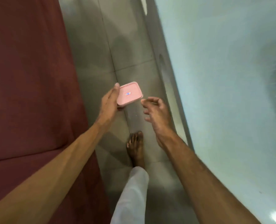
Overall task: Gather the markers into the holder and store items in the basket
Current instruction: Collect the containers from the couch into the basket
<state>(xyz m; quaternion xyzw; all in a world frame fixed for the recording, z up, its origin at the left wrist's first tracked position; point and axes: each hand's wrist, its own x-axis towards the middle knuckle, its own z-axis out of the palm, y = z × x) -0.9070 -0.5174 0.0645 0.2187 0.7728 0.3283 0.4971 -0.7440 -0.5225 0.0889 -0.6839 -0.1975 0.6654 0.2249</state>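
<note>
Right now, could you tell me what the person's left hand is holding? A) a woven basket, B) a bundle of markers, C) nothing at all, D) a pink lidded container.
D: the left hand grips a pink lidded container by its near edge, while the right hand hovers open beside it, not touching.
</note>
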